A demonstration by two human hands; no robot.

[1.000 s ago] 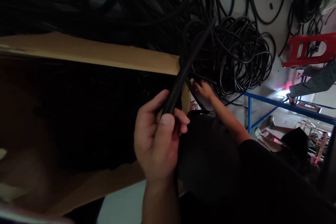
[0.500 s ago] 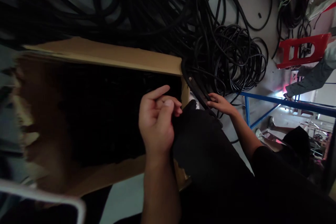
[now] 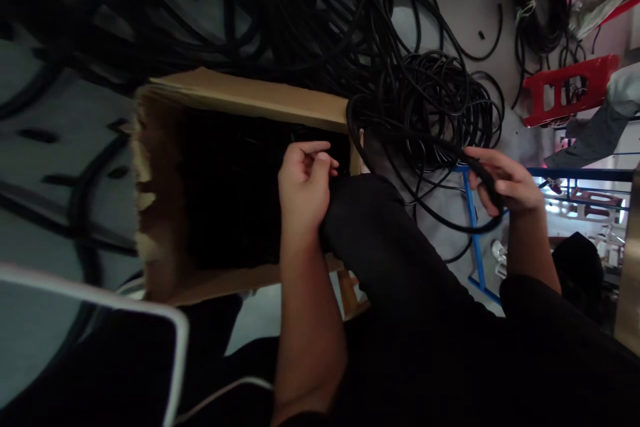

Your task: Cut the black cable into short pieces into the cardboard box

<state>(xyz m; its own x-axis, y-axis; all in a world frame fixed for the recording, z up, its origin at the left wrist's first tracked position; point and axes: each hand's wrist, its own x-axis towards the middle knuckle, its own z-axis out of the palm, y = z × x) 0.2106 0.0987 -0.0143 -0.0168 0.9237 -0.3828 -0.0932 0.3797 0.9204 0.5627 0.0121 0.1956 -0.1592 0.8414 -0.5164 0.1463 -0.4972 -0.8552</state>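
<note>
My right hand (image 3: 505,183), at the right, is closed around a thick black hose (image 3: 435,141). The hose runs leftward from it to the corner of a cardboard box (image 3: 280,101) and sags in a loop under the hand. In front of the box's dark opening is my left hand (image 3: 307,183), beside my knee. Its fingers are curled with the thumb against them, the index finger straighter; what they hold, if anything, is hidden. The box's contents are too dark to make out, and its left edge is torn.
Tangled black hoses (image 3: 320,20) cover the floor behind the box, with a coiled bundle (image 3: 445,100) at their right. Short black pieces (image 3: 37,135) lie at left. A red stool (image 3: 570,90), a blue metal frame (image 3: 473,213) and a white bar (image 3: 100,293) stand around. A person's sleeve (image 3: 585,140) shows at right.
My right hand has moved right, away from the box corner, and now grips the hose, drawing it along. My left hand stays by the box, fingers a little more closed. The view has shifted.
</note>
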